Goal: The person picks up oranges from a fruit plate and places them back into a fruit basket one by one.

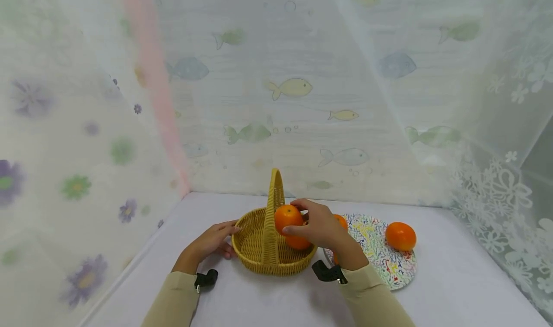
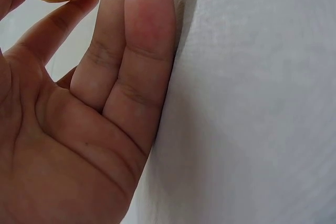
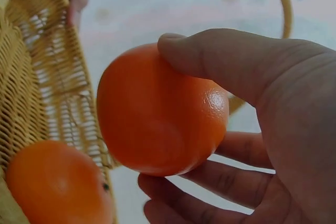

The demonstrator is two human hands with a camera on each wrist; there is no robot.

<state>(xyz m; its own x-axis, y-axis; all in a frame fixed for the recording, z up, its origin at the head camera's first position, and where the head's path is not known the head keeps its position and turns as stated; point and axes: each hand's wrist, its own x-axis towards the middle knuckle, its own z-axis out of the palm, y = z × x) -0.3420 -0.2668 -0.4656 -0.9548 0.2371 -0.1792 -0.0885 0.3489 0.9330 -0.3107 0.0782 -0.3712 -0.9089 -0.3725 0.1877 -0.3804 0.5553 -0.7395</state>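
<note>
One fruit, the settled fruit [image 1: 298,244], already lies in the wicker basket [image 1: 276,270], just below the right fingers [image 3: 231,182]. A second, the held fruit [image 1: 287,216], is grasped between those fingers and the thumb [image 3: 215,53], beside the handle [image 1: 270,238]; in the right wrist view it shows clear of the settled fruit, so this one has not been let go.

Well to the right of the right fingers, the far fruit [image 1: 401,236] sits at the edge of the patterned plate [image 1: 367,236], touched by neither hand. Nearer, just behind the right fingers, a half-hidden fruit [image 1: 341,220] shows, and an orange patch [image 1: 335,258] by the wrist may be one more; how many remain there I cannot tell.

The left fingers [image 2: 142,72] are extended and grasp nothing, resting against the basket's side across from the right ones, probably to steady it on the bench [image 1: 255,303].

The work looks like shifting fruit between plate and basket, though which way cannot be told for certain. If it is into the basket, I judge it partly done: one in, one in hand just short of release, and at least two left over.
</note>
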